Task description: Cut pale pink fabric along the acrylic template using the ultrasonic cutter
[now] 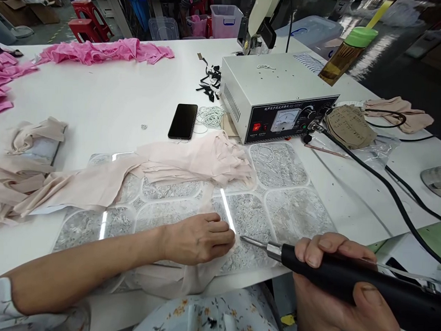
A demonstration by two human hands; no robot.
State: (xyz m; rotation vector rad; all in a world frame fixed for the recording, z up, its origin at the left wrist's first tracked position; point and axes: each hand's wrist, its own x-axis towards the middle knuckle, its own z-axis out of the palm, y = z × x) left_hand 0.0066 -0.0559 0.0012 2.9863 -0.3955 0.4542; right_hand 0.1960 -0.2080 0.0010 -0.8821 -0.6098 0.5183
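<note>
My left hand (202, 239) is closed over a pale beige fabric strip (196, 280), which shows above and below the fist and hangs toward my lap. In my right hand (332, 285) is a black handheld ultrasonic welder (332, 271), its thin metal tip pointing left. That tip lies just right of my left fingertips, apart from them; whether it touches the mat I cannot tell. Beneath is a grey marbled mat (294, 211). Beyond my left hand lies a layered pile of beige fabric pieces (195, 157), and more beige fabric (17, 187) is heaped at the left.
The welder's control box (273, 90) stands at the back right, with a black cable (379, 180) running across the right side. A phone (183, 121), coiled white elastic (210, 117), pink fabric (97, 51) and a green-lidded bottle (347, 54) are on the table.
</note>
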